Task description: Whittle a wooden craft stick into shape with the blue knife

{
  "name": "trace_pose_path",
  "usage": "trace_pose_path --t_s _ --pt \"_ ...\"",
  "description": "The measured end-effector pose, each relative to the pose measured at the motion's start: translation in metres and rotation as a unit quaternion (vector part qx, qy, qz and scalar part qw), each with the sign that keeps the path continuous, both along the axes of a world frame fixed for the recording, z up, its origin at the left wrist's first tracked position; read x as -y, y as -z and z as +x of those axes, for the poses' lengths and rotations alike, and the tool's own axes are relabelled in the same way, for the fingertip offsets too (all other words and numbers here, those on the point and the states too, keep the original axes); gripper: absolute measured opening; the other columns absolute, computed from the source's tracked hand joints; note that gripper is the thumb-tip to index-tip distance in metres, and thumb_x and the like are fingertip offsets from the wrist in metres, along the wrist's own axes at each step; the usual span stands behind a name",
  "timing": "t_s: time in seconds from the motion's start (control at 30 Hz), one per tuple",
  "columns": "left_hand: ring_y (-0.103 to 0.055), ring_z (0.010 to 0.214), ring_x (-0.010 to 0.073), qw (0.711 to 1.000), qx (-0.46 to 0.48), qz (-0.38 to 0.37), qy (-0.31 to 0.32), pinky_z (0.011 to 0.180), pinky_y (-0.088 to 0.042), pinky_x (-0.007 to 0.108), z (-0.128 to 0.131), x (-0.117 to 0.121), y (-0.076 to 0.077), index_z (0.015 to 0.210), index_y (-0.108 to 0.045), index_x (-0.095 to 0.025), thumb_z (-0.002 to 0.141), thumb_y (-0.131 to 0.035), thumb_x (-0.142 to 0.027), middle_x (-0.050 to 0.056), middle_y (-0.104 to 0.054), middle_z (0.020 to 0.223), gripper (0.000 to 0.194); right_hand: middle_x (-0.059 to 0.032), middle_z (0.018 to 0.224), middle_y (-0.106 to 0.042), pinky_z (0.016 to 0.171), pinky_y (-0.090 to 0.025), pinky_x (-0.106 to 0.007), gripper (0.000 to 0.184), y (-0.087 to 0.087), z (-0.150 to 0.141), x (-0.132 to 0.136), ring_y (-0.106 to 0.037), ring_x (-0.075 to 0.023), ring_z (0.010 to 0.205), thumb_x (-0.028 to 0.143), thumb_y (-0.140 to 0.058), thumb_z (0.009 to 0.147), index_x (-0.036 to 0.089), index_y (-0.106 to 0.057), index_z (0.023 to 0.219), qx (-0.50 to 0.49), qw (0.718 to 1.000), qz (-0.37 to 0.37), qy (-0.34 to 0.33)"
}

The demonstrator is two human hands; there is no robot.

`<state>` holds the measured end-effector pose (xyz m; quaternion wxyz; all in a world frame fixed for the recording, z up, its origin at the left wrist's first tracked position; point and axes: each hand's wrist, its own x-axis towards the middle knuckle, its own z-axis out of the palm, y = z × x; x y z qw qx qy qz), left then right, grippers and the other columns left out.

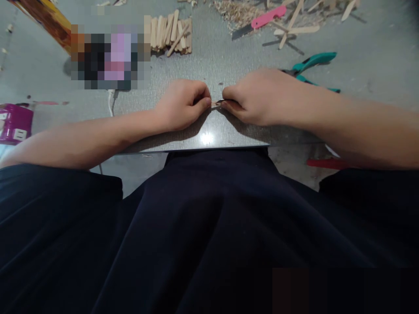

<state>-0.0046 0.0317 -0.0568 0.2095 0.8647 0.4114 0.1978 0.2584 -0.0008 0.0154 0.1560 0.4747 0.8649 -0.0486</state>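
My left hand (188,104) is closed in a pinch over the table near its front edge. From its fingertips a short bit of pale wooden stick (214,104) shows, pointing towards my right hand. My right hand (253,98) is closed around a thin dark blade (221,101), most of it hidden by the fingers. The blade's tip meets or nearly meets the end of the stick; I cannot tell which. Behind my right hand lie pliers with teal handles (316,61), their jaws partly covered by that hand.
Craft sticks (165,32) lie in a row at the back. A pink-handled knife (268,17) rests beside wood shavings (235,11) and crossed sticks (290,30). A white cable (111,102) runs from a blurred-out object. At far left sits a purple box (18,122).
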Motion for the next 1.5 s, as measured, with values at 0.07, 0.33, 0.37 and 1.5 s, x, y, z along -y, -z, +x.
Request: trace_pose_path --t_s 0.07,0.33,0.37,1.5 --pt "-0.081 0.096 0.037 1.0 0.008 0.002 0.007 0.092 -0.064 0.053 0.0 -0.001 0.001 0.097 -0.078 -0.031 0.112 -0.07 -0.046 0.007 -0.078 0.083 0.023 -0.0158 0.093 -0.081 0.085 -0.049 -0.046 0.046 0.003 0.0 0.0 -0.079 -0.0394 0.098 0.057 -0.045 0.128 0.026 -0.08 0.124 -0.021 1.0 0.0 0.018" --pt "-0.075 0.1 0.0289 1.0 -0.01 -0.01 -0.003 0.089 -0.054 0.049 0.0 0.001 -0.001 0.1 -0.079 -0.031 0.117 -0.066 -0.06 0.004 -0.074 0.085 0.036 -0.0151 0.097 -0.078 0.092 -0.054 -0.046 0.053 0.005 -0.003 0.002 -0.085 -0.0422 0.111 0.066 -0.044 0.13 0.026 -0.079 0.129 0.008 1.0 0.008 0.029" --pt "-0.073 0.101 0.0271 1.0 -0.015 -0.014 0.0 0.089 -0.053 0.048 0.0 0.002 -0.001 0.101 -0.079 -0.03 0.117 -0.066 -0.06 0.003 -0.074 0.086 0.036 -0.0151 0.097 -0.078 0.091 -0.053 -0.046 0.054 0.004 -0.003 0.002 -0.084 -0.0419 0.11 0.067 -0.043 0.13 0.026 -0.079 0.13 0.012 0.999 0.009 0.029" --pt "-0.065 0.087 0.0294 0.998 -0.037 -0.011 0.046 0.083 -0.044 0.052 0.0 0.002 -0.009 0.105 -0.079 -0.034 0.114 -0.061 -0.065 0.004 -0.072 0.084 0.037 -0.0131 0.09 -0.074 0.073 -0.037 -0.047 0.054 0.007 0.016 -0.01 -0.057 -0.0325 0.074 0.072 -0.035 0.126 0.031 -0.071 0.129 -0.02 1.0 -0.016 -0.016"
